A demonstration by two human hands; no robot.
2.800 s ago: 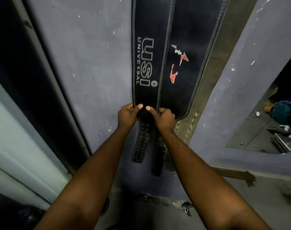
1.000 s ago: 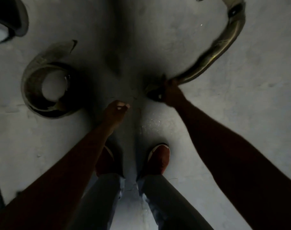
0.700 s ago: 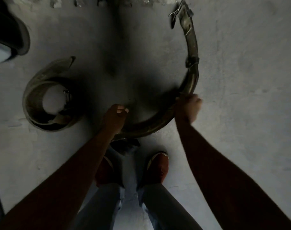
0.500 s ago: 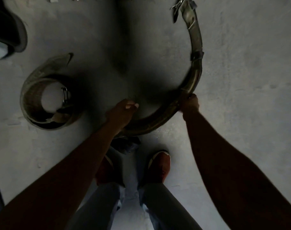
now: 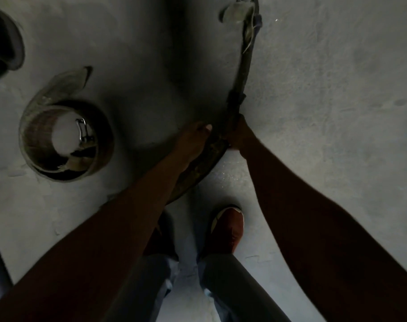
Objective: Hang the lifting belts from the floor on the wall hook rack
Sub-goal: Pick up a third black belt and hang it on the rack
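Grey floor (image 5: pixel 325 112) fills the view; the person stands over it, shoes at 6 o'clock.

Belt (image 5: pixel 242 73): partly lifted and bowed. Its long axis runs from the wide part near the feet at 6 o'clock, through the hands at centre, to the thin strap end at 12–1 o'clock. The buckle (image 5: pixel 238 10) end points to 12 and looks down on or near the floor, though it is blurred.

Second belt, coil (image 5: pixel 35 135): lies on the floor at 9 o'clock of the hands, well apart from them and untouched, with its open side up.

Right hand (image 5: pixel 240 135): fist wrapped round the belt where it narrows.

Left hand (image 5: pixel 193 138): lies on the wide part just at 9 o'clock of the right. It is too dark to tell whether the fingers curl round the belt.

Risks (judgement): both holds sit close together mid-belt, so the long buckle end could swing, drag or catch on the lift. A loose left hold could let the wide end sag or slip. The dim light makes finding the hook harder. The coil is yet to be hung.
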